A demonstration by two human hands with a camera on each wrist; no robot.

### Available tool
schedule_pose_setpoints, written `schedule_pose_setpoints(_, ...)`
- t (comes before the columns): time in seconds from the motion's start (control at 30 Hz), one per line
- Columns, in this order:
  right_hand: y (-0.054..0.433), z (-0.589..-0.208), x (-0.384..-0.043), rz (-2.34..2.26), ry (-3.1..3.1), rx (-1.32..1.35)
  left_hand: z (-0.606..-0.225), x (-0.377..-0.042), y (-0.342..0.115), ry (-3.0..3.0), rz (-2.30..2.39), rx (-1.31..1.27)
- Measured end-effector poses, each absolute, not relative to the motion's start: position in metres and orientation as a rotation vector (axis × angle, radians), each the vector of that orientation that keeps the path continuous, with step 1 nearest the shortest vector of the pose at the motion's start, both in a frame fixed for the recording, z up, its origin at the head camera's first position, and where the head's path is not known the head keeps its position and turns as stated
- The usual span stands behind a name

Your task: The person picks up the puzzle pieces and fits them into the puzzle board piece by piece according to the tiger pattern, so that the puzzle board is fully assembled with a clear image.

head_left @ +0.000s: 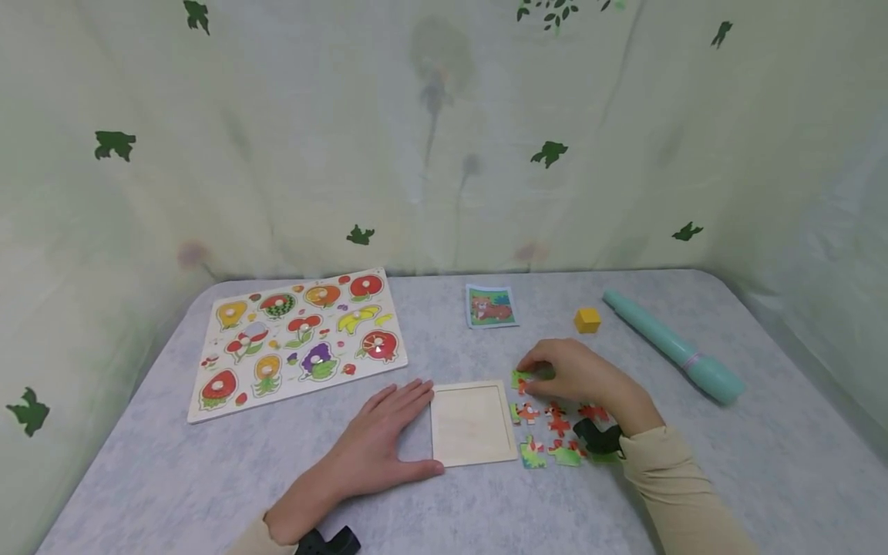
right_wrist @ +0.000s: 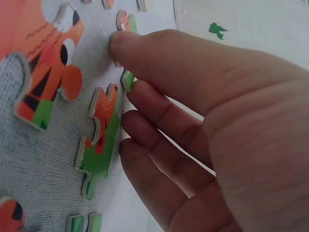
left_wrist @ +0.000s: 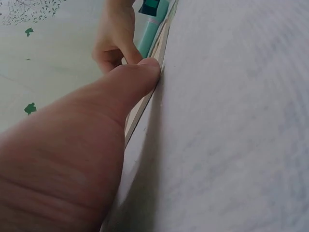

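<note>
Fingers of the right hand [head_left: 581, 376] were clamped on a puzzle piece [head_left: 518, 380] right of the wooden tray [head_left: 472, 424] (light edge pressure seemed best), the tray's left side apparently steadied by the left hand [head_left: 371, 447], thumb apart from straight fingers.

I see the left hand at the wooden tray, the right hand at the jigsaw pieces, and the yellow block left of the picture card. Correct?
No: the head view shows the yellow block right of the picture card. The rest stands: left hand at the wooden tray, right hand at the jigsaw pieces.
</note>
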State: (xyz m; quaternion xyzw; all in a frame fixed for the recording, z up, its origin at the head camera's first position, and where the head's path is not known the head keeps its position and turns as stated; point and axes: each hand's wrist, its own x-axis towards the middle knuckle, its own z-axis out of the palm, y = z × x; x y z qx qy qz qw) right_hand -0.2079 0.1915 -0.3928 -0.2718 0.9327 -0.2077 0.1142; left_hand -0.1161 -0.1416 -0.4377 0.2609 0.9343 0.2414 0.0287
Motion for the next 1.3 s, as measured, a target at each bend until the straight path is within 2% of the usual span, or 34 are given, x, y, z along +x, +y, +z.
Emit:
schedule_pose_setpoints(0.73,0.189,-0.387,-0.205,-0.61,2.76,-0.842,-0.437,-0.117,-0.143,2.872,0.748,0.82)
schedule_pose_setpoints(1.3,0.178,-0.384,-0.199,-0.712,2.864,-1.054,-0.438,-0.115,-0.143,2.884,0.739,0.815)
